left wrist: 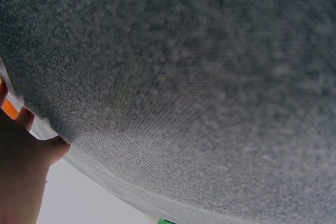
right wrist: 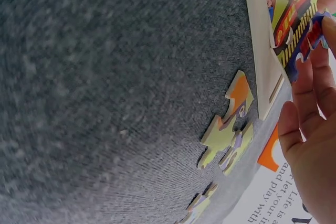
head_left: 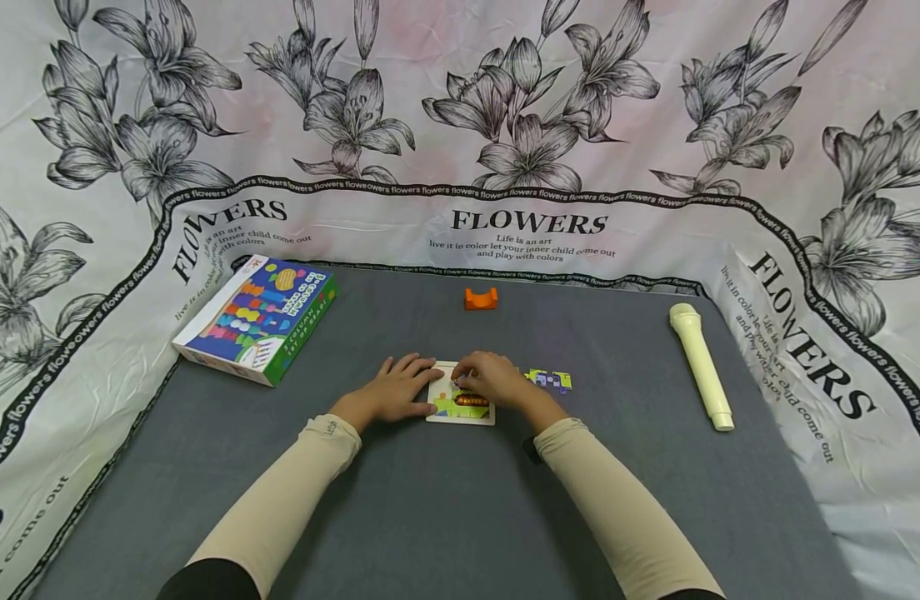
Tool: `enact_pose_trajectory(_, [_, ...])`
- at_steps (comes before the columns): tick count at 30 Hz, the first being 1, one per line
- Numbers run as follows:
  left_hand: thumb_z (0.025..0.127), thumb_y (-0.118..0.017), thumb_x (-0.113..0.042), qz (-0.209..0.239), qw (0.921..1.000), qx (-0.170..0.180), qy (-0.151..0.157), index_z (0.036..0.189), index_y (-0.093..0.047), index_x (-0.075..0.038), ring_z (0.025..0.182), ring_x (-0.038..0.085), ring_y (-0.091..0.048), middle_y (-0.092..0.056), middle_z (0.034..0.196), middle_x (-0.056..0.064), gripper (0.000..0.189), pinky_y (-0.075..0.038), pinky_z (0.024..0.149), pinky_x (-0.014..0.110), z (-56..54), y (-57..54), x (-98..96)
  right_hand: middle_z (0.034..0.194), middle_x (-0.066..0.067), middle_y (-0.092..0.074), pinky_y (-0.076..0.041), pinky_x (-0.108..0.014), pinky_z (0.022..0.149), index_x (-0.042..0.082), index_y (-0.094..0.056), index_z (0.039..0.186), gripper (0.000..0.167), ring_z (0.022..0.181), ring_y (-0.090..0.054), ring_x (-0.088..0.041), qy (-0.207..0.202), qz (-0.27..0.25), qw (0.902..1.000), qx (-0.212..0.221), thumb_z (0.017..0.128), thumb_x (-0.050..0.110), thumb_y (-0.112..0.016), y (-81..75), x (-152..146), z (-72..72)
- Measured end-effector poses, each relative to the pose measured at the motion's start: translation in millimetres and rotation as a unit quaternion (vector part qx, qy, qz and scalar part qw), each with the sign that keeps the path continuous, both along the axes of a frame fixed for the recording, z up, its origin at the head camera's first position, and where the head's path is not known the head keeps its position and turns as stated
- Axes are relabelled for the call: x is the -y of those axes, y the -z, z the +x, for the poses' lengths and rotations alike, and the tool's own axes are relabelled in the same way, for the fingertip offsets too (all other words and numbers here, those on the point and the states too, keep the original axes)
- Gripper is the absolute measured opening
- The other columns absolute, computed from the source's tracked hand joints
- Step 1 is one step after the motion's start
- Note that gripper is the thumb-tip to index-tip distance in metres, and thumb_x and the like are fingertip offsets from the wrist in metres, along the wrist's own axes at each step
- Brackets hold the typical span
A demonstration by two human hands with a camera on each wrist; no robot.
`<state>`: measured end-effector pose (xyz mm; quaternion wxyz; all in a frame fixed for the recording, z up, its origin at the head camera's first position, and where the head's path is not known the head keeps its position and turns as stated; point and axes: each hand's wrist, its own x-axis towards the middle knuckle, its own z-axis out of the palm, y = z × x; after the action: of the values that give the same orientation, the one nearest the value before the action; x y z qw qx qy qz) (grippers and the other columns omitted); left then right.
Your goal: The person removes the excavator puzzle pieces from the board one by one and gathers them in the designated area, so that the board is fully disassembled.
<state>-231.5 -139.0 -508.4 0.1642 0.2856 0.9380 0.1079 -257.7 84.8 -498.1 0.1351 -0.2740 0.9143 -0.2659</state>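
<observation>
A small jigsaw board (head_left: pixel 460 421) with a pale rim lies on the grey table, some colourful pieces inside it. My left hand (head_left: pixel 392 390) rests at its left side, fingers spread and touching the rim. Over the board's upper part is my right hand (head_left: pixel 497 380), pinching a blue and yellow puzzle piece (right wrist: pixel 304 43) above the tray. That piece sits tilted in the right wrist view, and the fingers partly hide it. Loose puzzle pieces (head_left: pixel 553 381) lie just right of the board. The left wrist view shows mostly cloth, with part of the left hand (left wrist: pixel 23 166) at its edge.
A blue and green game box (head_left: pixel 261 321) lies at the left. An orange curved block (head_left: pixel 481 300) stands behind the board. Toward the right lies a cream baton-like object (head_left: pixel 702 367). Flower-printed cloth (head_left: pixel 527 237) borders the table's back and sides.
</observation>
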Motion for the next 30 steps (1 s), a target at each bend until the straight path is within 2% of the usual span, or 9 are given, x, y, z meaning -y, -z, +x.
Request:
enact_pose_trajectory(2, [0.096,-0.053,-0.05,0.0,1.0,0.002,0.0,0.15,-0.036,-0.021,0.148,0.032,-0.014,-0.026,0.158,0.004,0.064,-0.01,0.113,0.065,-0.1,0.1,-0.3,0.1,0.001,-0.066,-0.044,-0.046,0.09,0.017,-0.073,0.104,0.014,0.09,-0.06,-0.015,0.004,-0.014,0.9999,0.008,0.096,0.018,-0.062,-0.9,-1.0,0.8])
enact_pose_trajectory(6, [0.096,-0.054,-0.05,0.001,1.0,0.004,-0.001,0.15,-0.036,-0.021,0.148,0.032,-0.014,-0.027,0.158,0.005,0.064,-0.01,0.113,0.066,0.2,-1.3,-0.3,0.095,0.001,-0.067,-0.045,-0.043,0.086,0.015,-0.073,0.102,0.014,0.086,-0.059,-0.014,0.003,-0.025,0.9997,-0.006,0.096,0.017,-0.061,-1.5,-2.4,1.9])
enact_pose_trajectory(13, [0.096,-0.053,-0.05,0.005,1.0,0.003,0.002,0.15,-0.037,-0.02,0.148,0.032,-0.015,-0.027,0.158,0.005,0.064,-0.011,0.113,0.066,0.7,-1.9,0.2,0.102,0.001,-0.069,-0.044,-0.046,0.094,0.018,-0.073,0.106,0.016,0.094,-0.061,-0.017,-0.008,-0.011,0.9999,-0.004,0.097,0.018,-0.06,-1.6,-1.0,-0.2])
enact_pose_trajectory(23, [0.097,-0.053,-0.05,0.014,0.9999,0.006,0.004,0.15,-0.036,-0.019,0.148,0.032,-0.014,-0.026,0.158,0.005,0.064,-0.011,0.113,0.065,1.6,-2.3,0.7,0.106,0.001,-0.069,-0.043,-0.047,0.096,0.018,-0.073,0.108,0.018,0.097,-0.061,-0.017,-0.019,-0.004,0.9998,0.001,0.098,0.017,-0.058,-3.6,-2.3,-0.7])
enact_pose_trajectory(30, [0.096,-0.053,-0.051,0.008,1.0,0.003,0.001,0.151,-0.036,-0.021,0.148,0.032,-0.014,-0.026,0.158,0.004,0.064,-0.011,0.113,0.065,0.3,0.5,0.5,0.105,0.003,-0.071,-0.039,-0.049,0.096,0.02,-0.073,0.104,0.016,0.097,-0.063,-0.017,-0.021,0.026,0.9992,-0.023,0.095,0.013,-0.063,-5.7,-5.3,-3.0])
